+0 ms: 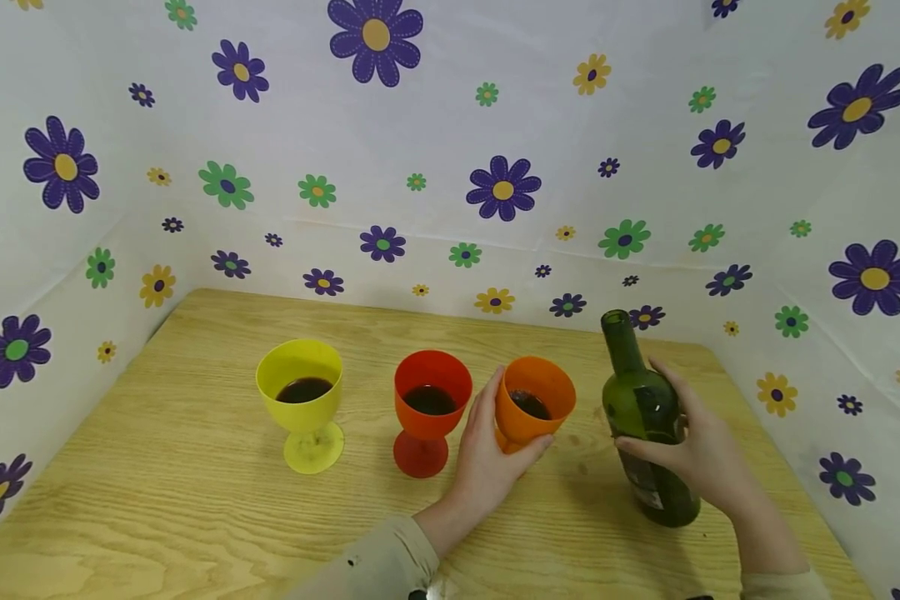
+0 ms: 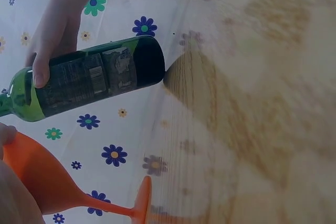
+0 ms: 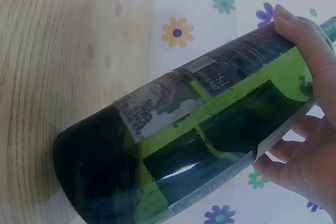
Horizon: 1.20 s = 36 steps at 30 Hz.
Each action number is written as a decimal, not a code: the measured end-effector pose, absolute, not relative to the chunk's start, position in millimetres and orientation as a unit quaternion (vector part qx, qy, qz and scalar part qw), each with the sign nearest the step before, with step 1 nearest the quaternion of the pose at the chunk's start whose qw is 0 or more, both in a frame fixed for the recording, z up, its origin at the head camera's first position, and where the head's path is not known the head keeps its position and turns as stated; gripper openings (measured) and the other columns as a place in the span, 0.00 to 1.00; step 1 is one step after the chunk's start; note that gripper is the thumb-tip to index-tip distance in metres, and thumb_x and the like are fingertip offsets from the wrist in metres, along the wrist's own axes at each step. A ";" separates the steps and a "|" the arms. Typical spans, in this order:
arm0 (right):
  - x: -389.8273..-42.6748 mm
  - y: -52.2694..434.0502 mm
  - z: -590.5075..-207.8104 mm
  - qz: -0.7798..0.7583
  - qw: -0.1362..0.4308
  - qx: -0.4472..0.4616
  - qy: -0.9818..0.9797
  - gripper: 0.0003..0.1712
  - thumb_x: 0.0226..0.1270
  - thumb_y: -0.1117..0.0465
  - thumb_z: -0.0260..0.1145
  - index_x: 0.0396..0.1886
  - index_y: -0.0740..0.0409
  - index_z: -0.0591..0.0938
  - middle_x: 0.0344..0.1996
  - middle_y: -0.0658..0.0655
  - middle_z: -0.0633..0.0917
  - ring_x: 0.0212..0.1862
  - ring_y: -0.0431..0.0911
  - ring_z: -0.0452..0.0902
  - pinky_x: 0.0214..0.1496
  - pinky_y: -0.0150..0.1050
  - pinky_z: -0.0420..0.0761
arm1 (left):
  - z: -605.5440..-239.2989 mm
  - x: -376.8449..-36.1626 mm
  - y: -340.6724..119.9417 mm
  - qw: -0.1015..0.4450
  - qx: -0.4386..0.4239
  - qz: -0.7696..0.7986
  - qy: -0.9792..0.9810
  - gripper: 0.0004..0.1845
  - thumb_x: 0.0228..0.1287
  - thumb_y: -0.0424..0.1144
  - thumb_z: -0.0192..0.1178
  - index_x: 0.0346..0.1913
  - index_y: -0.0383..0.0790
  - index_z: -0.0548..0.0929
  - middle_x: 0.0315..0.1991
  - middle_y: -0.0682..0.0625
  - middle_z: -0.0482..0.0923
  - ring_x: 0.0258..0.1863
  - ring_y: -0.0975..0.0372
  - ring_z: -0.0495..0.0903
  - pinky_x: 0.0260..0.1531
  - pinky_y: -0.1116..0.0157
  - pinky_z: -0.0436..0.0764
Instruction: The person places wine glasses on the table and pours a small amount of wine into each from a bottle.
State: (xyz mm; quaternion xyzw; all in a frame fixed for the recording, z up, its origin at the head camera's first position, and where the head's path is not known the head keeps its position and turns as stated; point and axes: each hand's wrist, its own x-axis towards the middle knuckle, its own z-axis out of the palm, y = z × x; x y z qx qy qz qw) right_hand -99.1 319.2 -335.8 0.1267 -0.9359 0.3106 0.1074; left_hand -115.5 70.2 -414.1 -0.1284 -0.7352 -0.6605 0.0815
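My left hand (image 1: 487, 462) grips the bowl of an orange plastic goblet (image 1: 523, 429), fingers along its left side and thumb across the front. Dark liquid shows inside it. Its stem and round foot (image 2: 143, 203) appear in the left wrist view. To the right, my right hand (image 1: 712, 458) holds a green glass wine bottle (image 1: 633, 398) around its upper body, thumb in front. The bottle leans slightly, neck toward the upper left, with its base right at the tabletop. Its torn label (image 3: 160, 103) and dark liquid inside are visible in the right wrist view.
Left of the orange goblet stands a red goblet (image 1: 433, 427), and farther left a yellow goblet (image 1: 288, 412), both holding dark liquid. They share a wood-grain table (image 1: 195, 467). A white cloth with printed flowers (image 1: 435, 125) walls off the back and both sides.
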 end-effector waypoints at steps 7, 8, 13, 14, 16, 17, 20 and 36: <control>-99.3 328.1 -337.1 0.373 0.123 0.047 -0.918 0.59 0.54 0.61 0.75 0.77 0.40 0.47 0.62 0.66 0.67 0.53 0.54 0.70 0.47 0.58 0.73 | -413.7 -115.9 69.3 0.087 -0.128 -0.658 -0.737 0.50 0.52 0.48 0.73 0.74 0.53 0.54 0.69 0.57 0.60 0.66 0.62 0.62 0.66 0.53 0.61; -100.0 329.7 -337.6 0.380 0.131 0.038 -0.915 0.59 0.54 0.61 0.75 0.77 0.38 0.47 0.63 0.65 0.67 0.53 0.51 0.70 0.48 0.53 0.74 | -413.7 -116.0 69.2 0.088 -0.128 -0.658 -0.737 0.50 0.52 0.48 0.73 0.74 0.54 0.54 0.68 0.57 0.60 0.66 0.62 0.62 0.66 0.53 0.61; -104.7 337.7 -341.9 0.412 0.177 -0.013 -0.893 0.56 0.56 0.63 0.73 0.76 0.36 0.49 0.61 0.59 0.67 0.49 0.34 0.68 0.42 0.23 0.72 | -413.2 -116.3 68.8 0.089 -0.129 -0.658 -0.737 0.50 0.52 0.49 0.73 0.74 0.55 0.54 0.69 0.57 0.60 0.66 0.63 0.62 0.66 0.53 0.60; -105.9 339.3 -342.4 0.421 0.183 -0.027 -0.888 0.55 0.57 0.63 0.73 0.76 0.35 0.50 0.61 0.58 0.67 0.49 0.34 0.68 0.41 0.21 0.72 | -412.9 -116.2 68.7 0.087 -0.128 -0.658 -0.737 0.50 0.52 0.49 0.73 0.74 0.54 0.54 0.69 0.57 0.60 0.66 0.63 0.62 0.66 0.53 0.60; -108.7 342.2 -342.4 0.439 0.186 -0.057 -0.877 0.53 0.59 0.61 0.72 0.75 0.33 0.50 0.61 0.56 0.65 0.51 0.37 0.68 0.43 0.22 0.73 | -412.5 -116.2 68.5 0.086 -0.128 -0.658 -0.737 0.50 0.52 0.48 0.73 0.74 0.53 0.54 0.69 0.57 0.60 0.66 0.63 0.61 0.66 0.53 0.60; -110.1 343.6 -342.2 0.445 0.186 -0.071 -0.873 0.52 0.59 0.60 0.71 0.75 0.32 0.51 0.61 0.56 0.65 0.52 0.40 0.68 0.44 0.24 0.74 | -412.3 -116.2 68.5 0.085 -0.128 -0.659 -0.736 0.50 0.52 0.48 0.73 0.74 0.53 0.54 0.69 0.57 0.60 0.66 0.63 0.61 0.66 0.53 0.60; -115.1 347.2 -341.4 0.459 0.177 -0.102 -0.864 0.51 0.60 0.56 0.70 0.74 0.29 0.50 0.64 0.56 0.64 0.55 0.45 0.67 0.47 0.28 0.76 | -412.3 -116.2 68.3 0.082 -0.127 -0.660 -0.736 0.50 0.52 0.48 0.73 0.74 0.52 0.54 0.69 0.58 0.59 0.66 0.63 0.61 0.66 0.53 0.60; -145.6 356.4 -349.9 0.513 0.204 -0.120 -0.825 0.50 0.60 0.56 0.71 0.73 0.28 0.52 0.67 0.53 0.61 0.62 0.49 0.62 0.64 0.53 0.67 | -414.7 -115.4 69.6 0.078 -0.135 -0.662 -0.733 0.51 0.52 0.49 0.72 0.75 0.55 0.51 0.70 0.58 0.57 0.66 0.62 0.61 0.66 0.52 0.60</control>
